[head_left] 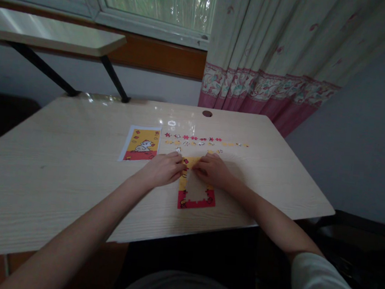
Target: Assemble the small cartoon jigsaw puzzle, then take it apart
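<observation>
A half-built jigsaw puzzle lies on the pale wooden table, its yellow and red border joined and its middle bare. My left hand rests at the puzzle's upper left corner, fingers curled down onto the border. My right hand is on the upper right edge, fingers bent and pressed on the pieces. Both hands nearly meet over the top edge. What the fingers pinch, if anything, is hidden. Several loose puzzle pieces lie in rows just beyond the hands.
A printed reference picture of a white cat on yellow and red lies left of the loose pieces. A cable hole is at the table's far edge. A raised shelf stands back left; a curtain hangs behind.
</observation>
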Tool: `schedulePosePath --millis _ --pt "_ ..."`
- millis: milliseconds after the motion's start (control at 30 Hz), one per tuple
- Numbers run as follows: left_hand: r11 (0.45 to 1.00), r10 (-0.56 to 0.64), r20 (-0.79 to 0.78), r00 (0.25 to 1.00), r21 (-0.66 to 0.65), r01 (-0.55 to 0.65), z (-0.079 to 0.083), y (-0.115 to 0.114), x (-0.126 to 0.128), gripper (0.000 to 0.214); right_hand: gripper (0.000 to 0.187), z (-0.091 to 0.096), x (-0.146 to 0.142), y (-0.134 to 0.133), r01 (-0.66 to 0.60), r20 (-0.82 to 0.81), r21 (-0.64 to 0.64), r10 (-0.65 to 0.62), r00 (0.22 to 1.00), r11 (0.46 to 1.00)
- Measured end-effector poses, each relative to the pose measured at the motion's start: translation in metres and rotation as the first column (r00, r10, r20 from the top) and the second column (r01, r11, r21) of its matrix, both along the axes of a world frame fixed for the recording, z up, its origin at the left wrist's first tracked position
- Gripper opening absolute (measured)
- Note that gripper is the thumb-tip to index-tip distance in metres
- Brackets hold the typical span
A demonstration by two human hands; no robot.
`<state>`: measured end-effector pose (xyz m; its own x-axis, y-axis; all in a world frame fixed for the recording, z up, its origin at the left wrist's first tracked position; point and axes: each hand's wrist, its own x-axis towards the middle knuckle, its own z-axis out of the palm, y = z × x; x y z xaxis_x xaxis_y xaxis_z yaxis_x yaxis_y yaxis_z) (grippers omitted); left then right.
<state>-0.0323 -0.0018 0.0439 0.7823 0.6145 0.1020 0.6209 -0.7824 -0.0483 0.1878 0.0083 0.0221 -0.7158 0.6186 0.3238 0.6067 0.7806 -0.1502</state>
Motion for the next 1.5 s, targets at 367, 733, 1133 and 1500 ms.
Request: schedulePosePath --millis 367,733,1133,1500 --pt "0.988 0.028 0.156 0.987 -0.154 -0.003 -0.01 0.012 -0.016 0.034 0.021 -0.003 0.001 -0.009 -0.032 0.055 0.073 0.028 0.998 0.997" --pt "0.994 0.056 0.101 0.993 -0.094 -0.047 -0.005 0.007 -0.012 0.032 0.025 -0.006 -0.005 -0.014 -0.054 0.079 0.078 0.048 0.996 0.995" --pt "0.997 0.06 0.063 0.996 -0.043 -0.057 -0.003 0.003 -0.01 0.03 0.025 -0.001 -0.003 -0.011 -0.095 0.132 0.032 0.09 0.987 0.995" --pt "0.989 0.055 0.119 0.991 -0.144 -0.037 -0.007 0.009 -0.018 0.033 0.022 0.003 0.003 -0.007 -0.154 0.172 -0.034 0.157 0.972 0.988"
